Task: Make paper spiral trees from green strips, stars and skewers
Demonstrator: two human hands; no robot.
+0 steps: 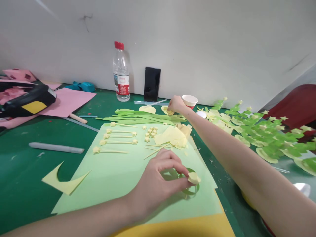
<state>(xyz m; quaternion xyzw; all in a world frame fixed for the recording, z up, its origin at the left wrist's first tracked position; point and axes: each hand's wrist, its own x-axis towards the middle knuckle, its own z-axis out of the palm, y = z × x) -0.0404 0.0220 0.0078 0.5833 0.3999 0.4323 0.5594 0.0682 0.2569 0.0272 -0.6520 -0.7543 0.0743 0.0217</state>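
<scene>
My left hand (161, 181) pinches a small pale yellow paper piece (194, 178) between thumb and fingertips, low over the light green paper sheet (116, 171). A curled green paper strip (195, 191) forms a loop around and behind those fingertips. At the back, my right hand (176, 104) is closed with its fingers bent down onto a round pale yellow piece (166, 108). Its fingertips are hidden, so what they grip cannot be made out. Beside it stands a white and red paper bowl (190, 100).
Folded paper stars on thin sticks (116, 142), loose small stars (150, 131) and yellow scraps (172, 136) lie on the sheet. Green strips (138, 116) lie behind. A bottle (121, 74) and phone (152, 84) stand by the wall; green paper plants (271, 135) fill the right.
</scene>
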